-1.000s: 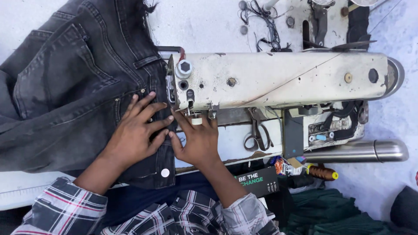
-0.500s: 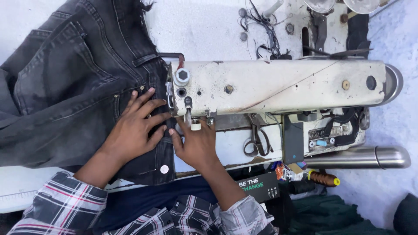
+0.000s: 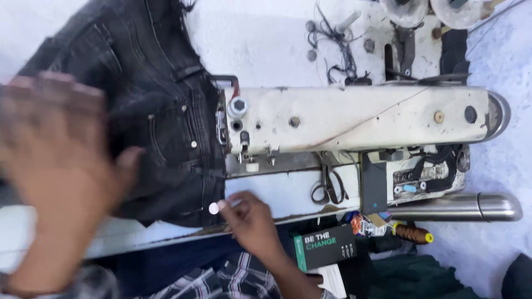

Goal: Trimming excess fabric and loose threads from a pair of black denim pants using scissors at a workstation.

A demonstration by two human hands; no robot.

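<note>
Dark grey jeans [image 3: 166,138] lie spread on the white table [image 3: 255,44], their waistband against the needle end of a worn cream sewing machine [image 3: 360,119]. My left hand [image 3: 61,166] is lifted off the cloth, close to the camera and blurred, fingers apart, holding nothing. My right hand [image 3: 252,221] rests on the table's front edge. Its fingertips touch the jeans' edge beside a round metal button [image 3: 213,208]. The needle area is free of both hands.
Black scissors [image 3: 328,185] lie under the machine arm. A steel cylinder [image 3: 460,206] sticks out at the right. A dark box [image 3: 324,246] and a brown-handled tool [image 3: 413,234] sit below the table edge. Thread stands [image 3: 410,8] and loose threads occupy the back.
Both hands left the needle area. My left hand rose off the jeans toward the camera; my right hand drew back to the front edge. The jeans shifted slightly left.
</note>
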